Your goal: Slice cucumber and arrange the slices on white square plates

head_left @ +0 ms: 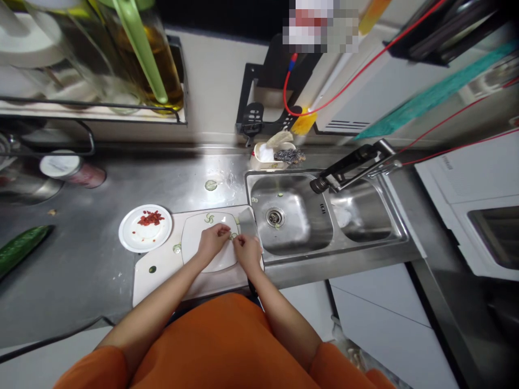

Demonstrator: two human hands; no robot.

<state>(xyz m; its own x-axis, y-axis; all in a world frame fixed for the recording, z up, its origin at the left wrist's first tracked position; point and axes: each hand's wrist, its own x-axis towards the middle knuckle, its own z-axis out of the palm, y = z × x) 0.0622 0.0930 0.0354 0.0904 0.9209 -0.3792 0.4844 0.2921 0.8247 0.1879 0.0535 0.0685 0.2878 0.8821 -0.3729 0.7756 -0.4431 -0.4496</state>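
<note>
Over a white square plate [208, 251], my left hand [214, 241] and my right hand [248, 252] meet, fingers pinched on a thin green-rimmed cucumber slice [232, 236]. The plate rests on a white cutting board [156, 286]. Curled cucumber pieces [208, 218] lie near the plate's far edge. Left of the plate are a pale cucumber slice [177, 248] and a dark green cucumber end [152, 269] on the board. Beyond my right hand, a broad knife blade [248, 220] lies at the board's right side, its handle hidden.
A round white plate [125, 237] with chopped red pieces stands left of the board. A whole cucumber [22, 247] lies at far left. On the right is a double steel sink [298, 237] with a faucet [344, 170]. Bottles [148, 65] fill a rack above the counter.
</note>
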